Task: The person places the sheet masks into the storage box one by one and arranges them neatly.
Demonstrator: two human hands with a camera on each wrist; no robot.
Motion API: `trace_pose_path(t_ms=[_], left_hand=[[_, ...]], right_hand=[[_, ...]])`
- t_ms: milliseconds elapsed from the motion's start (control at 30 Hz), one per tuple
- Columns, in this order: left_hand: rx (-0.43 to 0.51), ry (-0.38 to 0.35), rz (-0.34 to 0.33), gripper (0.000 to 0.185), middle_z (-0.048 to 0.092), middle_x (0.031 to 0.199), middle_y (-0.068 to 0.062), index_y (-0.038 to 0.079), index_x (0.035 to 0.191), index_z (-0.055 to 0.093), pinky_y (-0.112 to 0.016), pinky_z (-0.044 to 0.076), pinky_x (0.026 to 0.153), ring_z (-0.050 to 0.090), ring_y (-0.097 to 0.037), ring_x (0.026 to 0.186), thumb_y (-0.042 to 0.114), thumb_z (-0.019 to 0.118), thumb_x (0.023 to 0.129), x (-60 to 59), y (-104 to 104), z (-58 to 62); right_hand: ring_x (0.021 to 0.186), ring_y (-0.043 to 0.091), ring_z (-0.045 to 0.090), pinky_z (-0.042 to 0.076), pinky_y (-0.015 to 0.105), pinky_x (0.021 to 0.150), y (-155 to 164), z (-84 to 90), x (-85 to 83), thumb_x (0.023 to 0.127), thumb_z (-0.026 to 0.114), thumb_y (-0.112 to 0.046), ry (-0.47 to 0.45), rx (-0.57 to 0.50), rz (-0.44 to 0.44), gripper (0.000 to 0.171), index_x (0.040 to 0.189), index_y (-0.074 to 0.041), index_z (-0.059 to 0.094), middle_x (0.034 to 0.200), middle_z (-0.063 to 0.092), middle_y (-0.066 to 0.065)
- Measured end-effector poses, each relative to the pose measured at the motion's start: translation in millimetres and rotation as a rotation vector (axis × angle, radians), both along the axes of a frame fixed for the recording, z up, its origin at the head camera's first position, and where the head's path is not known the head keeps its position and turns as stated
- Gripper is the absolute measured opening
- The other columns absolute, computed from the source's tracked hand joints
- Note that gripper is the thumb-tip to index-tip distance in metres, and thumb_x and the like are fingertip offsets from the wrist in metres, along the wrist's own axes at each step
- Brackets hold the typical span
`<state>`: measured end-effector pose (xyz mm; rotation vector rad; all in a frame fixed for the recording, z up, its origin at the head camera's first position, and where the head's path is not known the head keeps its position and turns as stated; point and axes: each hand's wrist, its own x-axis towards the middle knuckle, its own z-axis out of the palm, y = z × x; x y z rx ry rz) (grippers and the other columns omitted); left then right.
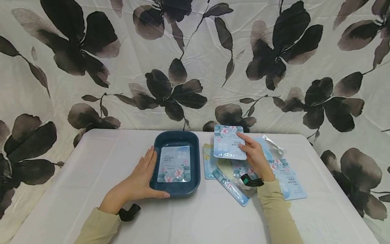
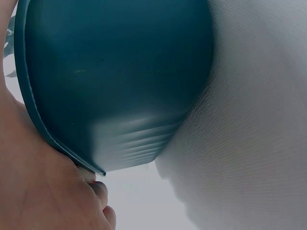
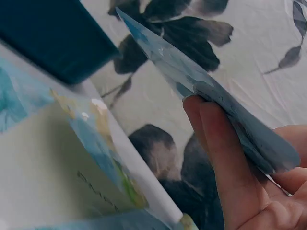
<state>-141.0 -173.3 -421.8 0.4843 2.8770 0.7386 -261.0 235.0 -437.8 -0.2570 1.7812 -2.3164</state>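
**Blue packet lifted beside the teal tray**

Teal plastic is the anchor of the scene: a rounded rectangular tray [image 1: 177, 139] sits on a white table [image 1: 100, 159], and every other thing can be placed from it.

Against the tray's left wall and near corner lies the left hand [image 1: 138, 181], fingers straight along the side and thumb stretched along the near rim, pressing rather than curling round it. The left wrist view shows the same contact from below: the tray's outer wall [image 2: 115, 81] fills the picture, with the palm [image 2: 38, 187] under its rim.

Inside the tray, flat on the floor, lies one sachet [image 1: 174, 164] printed with pink flowers on pale blue.

Just right of the tray, the right hand [image 1: 254, 156] holds a second flowered packet [image 1: 229, 142], lifted off the table and tilted towards the camera, pinched along its right edge between thumb and fingers. In the right wrist view the packet [image 3: 192, 81] is seen edge-on, clamped above the fingers [image 3: 225, 158].

Below that raised packet, also to the right of the tray, a loose pile of similar packets [image 1: 289, 183] overlaps on the table, some blue, one yellowish-green.

Behind the tray hangs a pale cloth backdrop [image 1: 195, 51] with large dark flowers.
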Motion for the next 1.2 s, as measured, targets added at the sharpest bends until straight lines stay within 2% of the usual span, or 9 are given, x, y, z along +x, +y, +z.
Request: trace_pose_path(t_ms=[200, 500, 700, 867, 1033, 1200], left_hand=[[-0.002, -0.01, 0.004, 0.151, -0.013, 0.164, -0.018, -0.004, 0.156, 0.0, -0.06, 0.004, 0.118, -0.008, -0.035, 0.151, 0.082, 0.074, 0.057, -3.2, 0.6, 4.2], [0.012, -0.008, -0.036, 0.15, -0.013, 0.164, -0.018, -0.005, 0.156, 0.001, -0.059, 0.003, 0.118, -0.008, -0.035, 0.151, 0.08, 0.076, 0.058, -26.6, -10.5, 4.5], [0.011, -0.016, -0.058, 0.151, -0.013, 0.164, -0.018, -0.004, 0.156, 0.0, -0.058, 0.002, 0.118, -0.009, -0.034, 0.151, 0.081, 0.075, 0.058, -42.7, -18.2, 0.8], [0.013, -0.012, -0.06, 0.15, -0.013, 0.164, -0.018, -0.004, 0.156, 0.0, -0.06, 0.003, 0.118, -0.009, -0.034, 0.151, 0.082, 0.075, 0.058, -42.3, -18.3, 0.7], [0.013, -0.008, -0.058, 0.15, -0.012, 0.164, -0.018, -0.005, 0.156, 0.001, -0.06, 0.003, 0.118, -0.008, -0.035, 0.151, 0.079, 0.077, 0.058, -42.0, -17.5, 0.7], [0.012, -0.011, -0.053, 0.15, -0.012, 0.164, -0.018, -0.004, 0.156, 0.001, -0.06, 0.003, 0.118, -0.008, -0.035, 0.151, 0.079, 0.077, 0.058, -41.4, -17.0, -0.5]], right_hand=[[0.111, 0.01, 0.061, 0.054, 0.02, 0.082, -17.9, 7.7, -2.4, 0.102, 0.045, 0.004, -0.006, -0.005, 0.055, 0.053, 0.154, 0.0, 0.031, 0.154, 0.03, 0.021], [0.115, 0.013, 0.06, 0.055, 0.022, 0.082, -50.7, 8.7, -7.1, 0.1, 0.045, 0.008, 0.006, -0.052, 0.145, 0.059, 0.155, -0.002, 0.027, 0.156, 0.029, 0.021], [0.12, 0.018, 0.057, 0.056, 0.027, 0.086, -70.6, 6.5, -10.1, 0.099, 0.043, 0.012, -0.045, -0.11, 0.16, 0.061, 0.156, -0.003, 0.026, 0.157, 0.029, 0.019], [0.12, 0.017, 0.058, 0.056, 0.027, 0.086, -80.5, 5.1, -7.7, 0.099, 0.043, 0.012, -0.044, -0.139, 0.211, 0.061, 0.156, -0.003, 0.026, 0.158, 0.027, 0.019], [0.124, 0.018, 0.056, 0.053, 0.028, 0.091, -89.7, 2.7, -3.1, 0.098, 0.043, 0.012, -0.06, -0.188, 0.28, 0.063, 0.157, -0.003, 0.024, 0.159, 0.024, 0.02], [0.123, 0.019, 0.056, 0.055, 0.029, 0.089, -97.6, -0.6, 0.3, 0.098, 0.043, 0.013, -0.043, -0.166, 0.317, 0.064, 0.157, -0.003, 0.023, 0.159, 0.025, 0.022]])
